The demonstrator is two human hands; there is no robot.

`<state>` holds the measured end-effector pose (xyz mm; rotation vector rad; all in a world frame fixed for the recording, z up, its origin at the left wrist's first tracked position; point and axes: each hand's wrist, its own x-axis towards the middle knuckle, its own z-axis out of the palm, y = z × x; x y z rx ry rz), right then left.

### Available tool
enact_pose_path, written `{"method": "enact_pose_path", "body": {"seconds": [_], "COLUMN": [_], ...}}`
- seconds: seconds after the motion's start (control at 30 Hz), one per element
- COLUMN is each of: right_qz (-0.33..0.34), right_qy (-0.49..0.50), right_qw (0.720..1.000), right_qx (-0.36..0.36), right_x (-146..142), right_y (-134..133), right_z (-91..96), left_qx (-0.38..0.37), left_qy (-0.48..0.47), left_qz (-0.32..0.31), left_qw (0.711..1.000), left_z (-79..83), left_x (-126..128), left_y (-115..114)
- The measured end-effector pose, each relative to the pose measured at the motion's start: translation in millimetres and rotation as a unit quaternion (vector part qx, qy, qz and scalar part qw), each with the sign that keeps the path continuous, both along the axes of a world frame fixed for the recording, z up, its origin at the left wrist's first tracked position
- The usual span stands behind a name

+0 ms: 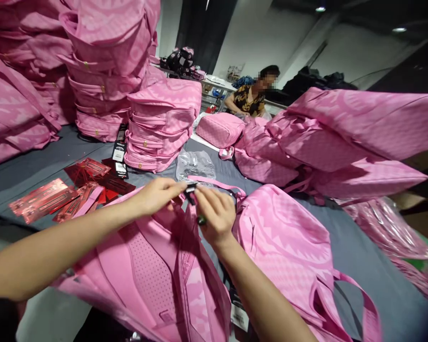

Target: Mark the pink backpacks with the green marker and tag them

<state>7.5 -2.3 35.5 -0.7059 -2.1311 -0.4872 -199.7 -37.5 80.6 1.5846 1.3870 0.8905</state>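
Note:
A pink backpack (153, 270) lies back side up right in front of me, its perforated padding and straps showing. My left hand (157, 194) pinches a small black piece (190, 192) at the bag's top, near its pink strap. My right hand (217, 213) meets it there, fingers closed on the same small black piece, and a dark green object (201, 220) pokes out under its fingers. A second pink backpack (288, 242) lies just to the right of my hands.
Tall stacks of pink backpacks (103, 71) rise at the back left and more pile up on the right (342, 137). Red shiny hang tags (53, 194) and black tags (119, 152) lie on the grey table (364, 266). A clear plastic bag (195, 165) sits beyond my hands. Another person (251, 97) sits far back.

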Motion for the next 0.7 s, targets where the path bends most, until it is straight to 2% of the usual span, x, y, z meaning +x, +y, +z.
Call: {"method": "enact_pose_path", "body": {"seconds": [0.07,0.13,0.2,0.27,0.37,0.43,0.53,0.6,0.7], "right_qz": [0.072,0.101,0.079,0.056,0.063,0.034,-0.029,-0.035,-0.027], "right_qy": [-0.047,-0.042,0.007,0.024,-0.055,-0.062,0.026,0.055,-0.006], "right_qw": [0.996,0.994,0.994,0.986,0.961,0.952,0.93,0.913,0.924], "right_qx": [0.022,-0.006,-0.071,-0.155,-0.263,-0.299,-0.365,-0.403,-0.382], "right_x": [-3,-3,-3,-4,-7,-8,-9,-12,-23], "right_y": [-28,-43,-49,-51,-51,-49,-43,-41,-45], "right_z": [6.6,12.0,18.8,26.4,34.2,34.0,25.6,18.0,9.4], "left_qx": [-0.031,0.035,0.121,0.175,0.214,0.255,0.299,0.281,0.27], "left_qy": [-0.034,0.026,0.122,0.195,0.234,0.243,0.296,0.362,0.414], "left_qz": [-0.026,-0.01,-0.023,-0.054,-0.085,-0.052,0.016,0.002,-0.024], "left_qw": [0.999,0.999,0.985,0.964,0.944,0.934,0.907,0.889,0.869], "left_z": [-2.7,-7.5,-10.5,-10.6,-10.4,-14.6,-32.7,-51.6,-82.0], "left_x": [7,5,-1,-7,-14,-23,-42,-52,-59], "left_y": [-5,-11,-20,-30,-40,-44,-50,-56,-66]}}
